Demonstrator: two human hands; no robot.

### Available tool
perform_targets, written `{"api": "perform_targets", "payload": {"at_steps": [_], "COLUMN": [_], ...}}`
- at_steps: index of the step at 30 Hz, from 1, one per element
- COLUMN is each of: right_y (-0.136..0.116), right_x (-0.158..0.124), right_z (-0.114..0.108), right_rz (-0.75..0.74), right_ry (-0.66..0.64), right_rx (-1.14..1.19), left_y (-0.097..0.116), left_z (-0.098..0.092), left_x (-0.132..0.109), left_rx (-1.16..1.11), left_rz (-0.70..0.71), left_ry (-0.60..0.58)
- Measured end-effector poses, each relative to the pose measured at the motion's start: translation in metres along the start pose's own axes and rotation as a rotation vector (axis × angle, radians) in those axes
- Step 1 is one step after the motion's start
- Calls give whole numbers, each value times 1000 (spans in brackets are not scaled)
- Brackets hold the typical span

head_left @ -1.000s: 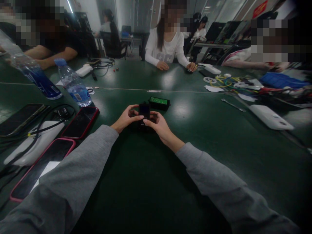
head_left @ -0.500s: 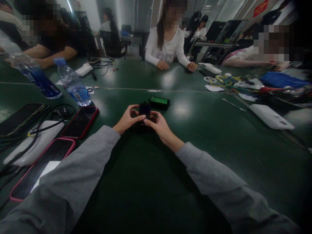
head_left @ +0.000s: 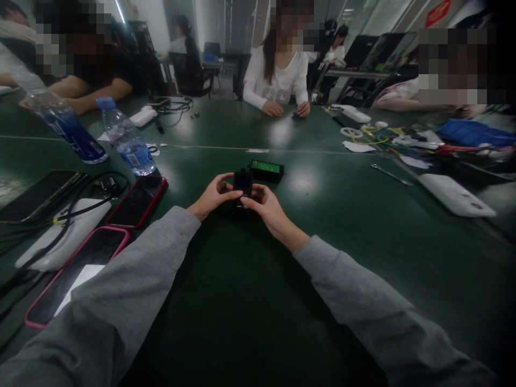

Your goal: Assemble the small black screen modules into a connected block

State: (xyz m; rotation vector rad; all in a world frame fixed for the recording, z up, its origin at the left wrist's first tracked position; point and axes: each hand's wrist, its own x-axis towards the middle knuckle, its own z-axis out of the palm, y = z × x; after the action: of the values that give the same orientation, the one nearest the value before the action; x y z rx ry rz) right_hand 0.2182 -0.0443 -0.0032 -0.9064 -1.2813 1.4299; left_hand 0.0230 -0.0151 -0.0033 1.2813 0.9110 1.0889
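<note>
A small black device (head_left: 242,181) with a dark square face stands upright on the dark green table (head_left: 242,279). My left hand (head_left: 213,196) grips it from the left, thumb on its front. From the right my right hand (head_left: 271,209) holds the same device, its thumb close to the other thumb. Below the thumbs the device's lower part is dark and hard to make out. Just behind it, slightly right, lies a black case with a green circuit board (head_left: 266,167) inside.
At left are two bottles (head_left: 131,148), a red-edged phone (head_left: 137,201), a pink-edged phone (head_left: 80,274), a white power bank (head_left: 60,236) and cables. At right lie a wrench (head_left: 391,175), a white device (head_left: 455,194) and tangled wires (head_left: 387,134). People sit across the table.
The view has shifted slightly, so most things appear a little further right. Both hands keep their hold on the black device. The person opposite has drawn one hand inward.
</note>
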Motion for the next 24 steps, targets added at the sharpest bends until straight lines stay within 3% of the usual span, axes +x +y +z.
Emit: {"api": "perform_targets", "payload": {"at_steps": [8,24], "right_y": [1,0], "right_x": [4,3], "right_z": [-6,-8], "right_rz": [45,63], "right_ry": [-21,-35], "right_rx": [64,62], "left_y": [8,7], "left_z": [0,-1], "left_x": [0,0], "left_rx": [-92,-44], "left_rz": [-86,-50], "left_ry": [-9,-31]}}
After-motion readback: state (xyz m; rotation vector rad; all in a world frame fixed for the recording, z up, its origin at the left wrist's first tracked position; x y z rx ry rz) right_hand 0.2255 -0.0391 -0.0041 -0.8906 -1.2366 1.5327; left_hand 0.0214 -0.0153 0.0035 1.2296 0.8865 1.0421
